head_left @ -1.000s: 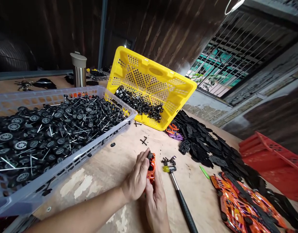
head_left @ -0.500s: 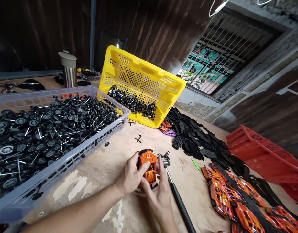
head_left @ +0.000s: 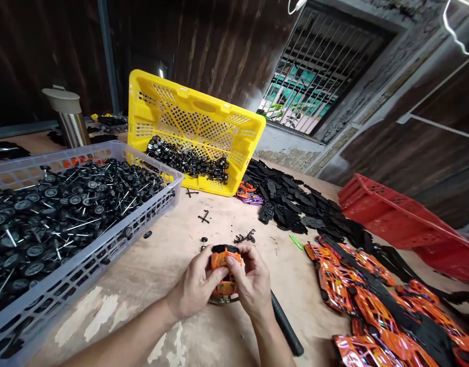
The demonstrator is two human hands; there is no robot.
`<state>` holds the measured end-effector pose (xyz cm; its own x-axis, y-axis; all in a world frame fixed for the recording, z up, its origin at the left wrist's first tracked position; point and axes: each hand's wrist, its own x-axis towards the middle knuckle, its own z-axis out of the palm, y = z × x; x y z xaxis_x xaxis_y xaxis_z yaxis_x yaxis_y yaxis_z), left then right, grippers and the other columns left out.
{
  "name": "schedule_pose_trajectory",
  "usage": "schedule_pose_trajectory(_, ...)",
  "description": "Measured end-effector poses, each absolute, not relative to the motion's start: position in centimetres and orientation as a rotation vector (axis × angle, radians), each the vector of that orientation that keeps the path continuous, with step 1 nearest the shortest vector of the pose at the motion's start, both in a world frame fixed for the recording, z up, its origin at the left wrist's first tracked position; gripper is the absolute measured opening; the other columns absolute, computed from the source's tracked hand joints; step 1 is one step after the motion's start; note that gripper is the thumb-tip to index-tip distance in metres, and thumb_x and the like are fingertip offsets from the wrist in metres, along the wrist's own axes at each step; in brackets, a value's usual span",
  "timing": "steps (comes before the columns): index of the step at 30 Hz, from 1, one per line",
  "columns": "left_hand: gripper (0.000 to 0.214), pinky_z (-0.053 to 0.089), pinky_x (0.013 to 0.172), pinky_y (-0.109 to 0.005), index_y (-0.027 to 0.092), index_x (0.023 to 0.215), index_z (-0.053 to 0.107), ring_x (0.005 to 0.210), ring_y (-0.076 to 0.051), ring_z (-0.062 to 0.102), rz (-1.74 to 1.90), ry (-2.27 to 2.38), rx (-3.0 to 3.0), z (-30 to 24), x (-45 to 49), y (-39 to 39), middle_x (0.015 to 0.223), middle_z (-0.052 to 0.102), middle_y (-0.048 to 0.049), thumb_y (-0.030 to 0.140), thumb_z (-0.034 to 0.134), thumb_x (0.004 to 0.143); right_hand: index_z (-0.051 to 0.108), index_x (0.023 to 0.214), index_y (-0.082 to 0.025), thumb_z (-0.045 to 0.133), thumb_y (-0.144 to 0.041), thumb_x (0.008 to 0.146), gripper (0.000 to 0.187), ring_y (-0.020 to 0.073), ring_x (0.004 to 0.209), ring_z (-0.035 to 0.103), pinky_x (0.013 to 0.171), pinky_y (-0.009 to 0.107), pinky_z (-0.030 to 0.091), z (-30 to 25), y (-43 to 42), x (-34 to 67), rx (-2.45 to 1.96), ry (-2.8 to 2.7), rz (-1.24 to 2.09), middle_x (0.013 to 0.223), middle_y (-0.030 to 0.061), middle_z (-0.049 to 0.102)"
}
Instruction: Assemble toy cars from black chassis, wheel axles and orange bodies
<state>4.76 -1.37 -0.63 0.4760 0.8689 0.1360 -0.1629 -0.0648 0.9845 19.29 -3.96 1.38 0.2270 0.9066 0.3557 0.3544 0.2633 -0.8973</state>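
Observation:
Both hands grip an orange toy car (head_left: 221, 261) with black parts, low over the wooden table. My left hand (head_left: 196, 282) is closed round its left side, the thumb pressing on top. Its right side is held by my right hand (head_left: 253, 278), whose thumb also lies on the body; the fingers of both hands partly hide the car. A hammer (head_left: 285, 326) with a black handle lies just right of my right hand, its head hidden behind the hand. Small black pieces (head_left: 245, 237) lie on the table beyond the car, near a wheel axle (head_left: 204, 241).
At left stands a clear plastic basket (head_left: 150, 209) full of wheel axles. Behind it a tilted yellow crate (head_left: 199, 109) holds small black parts. Black chassis pieces (head_left: 291, 199), several orange toy cars (head_left: 375, 311) and a red crate (head_left: 394, 224) occupy the right side.
My right hand has closed from a looser, more upright pose onto the car's right side. The car has tipped and sits slightly lower. The view has swung right.

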Motion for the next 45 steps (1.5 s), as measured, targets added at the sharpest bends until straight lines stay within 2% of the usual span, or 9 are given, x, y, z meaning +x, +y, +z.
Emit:
schedule_pose_trajectory(7,0.018,0.048,0.079,-0.028,0.017,0.099,0.059,0.086,-0.018,0.06,0.95,0.717,1.53,0.9,5.0,-1.5,0.092,0.065,-0.0037,0.024,0.062,0.083,0.054,0.095,-0.02,0.056,-0.042,0.089,0.023,0.0176,0.079,0.056,0.071,0.029,0.046,3.1,-3.9,20.2,-1.324,-1.56,0.465,0.086,0.0035,0.057)
schedule_pose_trajectory(9,0.009,0.046,0.073,-0.028,0.016,0.083,0.058,0.078,-0.017,0.058,0.972,0.792,1.68,1.1,5.1,-1.7,0.081,0.062,-0.0023,0.016,0.063,0.076,0.054,0.085,-0.02,0.053,-0.042,0.091,0.023,0.017,0.074,0.055,0.068,0.027,0.042,4.4,-3.5,19.4,-1.408,-1.763,0.29,0.078,0.0031,0.057)
schedule_pose_trajectory(12,0.015,0.043,0.066,-0.026,0.017,0.072,0.052,0.07,-0.016,0.055,1.01,0.826,1.757,1.2,5.2,-2.1,0.073,0.058,-0.0006,0.005,0.06,0.066,0.046,0.063,-0.021,0.044,-0.039,0.096,0.038,0.0139,0.058,0.047,0.058,0.026,0.034,5.7,-2.6,17.7,-1.493,-2.024,0.031,0.062,0.0004,0.049)
schedule_pose_trajectory(17,0.017,0.042,0.064,-0.025,0.017,0.075,0.053,0.066,-0.015,0.055,1.053,0.836,1.712,1.1,5.0,-2.1,0.07,0.059,0.0002,0.003,0.056,0.067,0.046,0.06,-0.02,0.032,-0.032,0.1,0.045,0.0119,0.051,0.041,0.054,0.027,0.028,5.7,-1.0,16.4,-1.488,-2.119,-0.077,0.056,-0.0008,0.045)
schedule_pose_trajectory(24,0.013,0.047,0.075,-0.026,0.018,0.093,0.059,0.081,-0.017,0.061,1.046,0.87,1.666,1.3,4.7,-1.7,0.088,0.065,-0.0029,0.017,0.058,0.081,0.057,0.074,-0.02,0.02,-0.052,0.1,0.055,0.0139,0.056,0.049,0.055,0.025,0.037,4.3,-0.8,18.1,-1.411,-1.423,0.314,0.06,-0.0012,0.05)
schedule_pose_trajectory(28,0.021,0.047,0.083,-0.027,0.019,0.099,0.058,0.088,-0.018,0.061,1.052,0.824,1.728,1.6,4.7,-1.8,0.092,0.065,-0.003,0.01,0.056,0.08,0.049,0.067,-0.021,0.028,-0.052,0.099,0.05,0.0121,0.05,0.045,0.053,0.025,0.037,2.9,-1.2,17.9,-1.393,-1.276,0.335,0.055,-0.0033,0.046)
schedule_pose_trajectory(34,0.021,0.047,0.083,-0.029,0.019,0.098,0.058,0.089,-0.019,0.062,1.092,0.853,1.762,1.5,4.8,-2.1,0.094,0.065,-0.0044,0.01,0.057,0.08,0.057,0.083,-0.02,0.026,-0.049,0.1,0.046,0.013,0.054,0.05,0.054,0.025,0.04,3.2,-1.8,17.4,-1.368,-1.305,0.357,0.059,-0.0027,0.05)
schedule_pose_trajectory(39,0.017,0.048,0.081,-0.029,0.019,0.095,0.056,0.087,-0.019,0.062,1.145,0.826,1.848,1.5,4.9,-2.5,0.09,0.064,-0.0052,0.009,0.054,0.081,0.045,0.065,-0.022,0.027,-0.042,0.101,0.045,0.0114,0.049,0.043,0.052,0.026,0.036,3.3,-2.2,17.2,-1.366,-1.382,0.224,0.056,-0.0032,0.045)
schedule_pose_trajectory(45,0.019,0.048,0.08,-0.029,0.019,0.098,0.058,0.087,-0.019,0.063,1.09,0.859,1.796,1.2,5.3,-2.3,0.093,0.067,-0.0054,0.013,0.056,0.081,0.04,0.065,-0.023,0.029,-0.051,0.099,0.046,0.0112,0.047,0.042,0.05,0.025,0.035,2.3,-1.2,17.6,-1.345,-1.169,0.361,0.055,-0.0051,0.041)
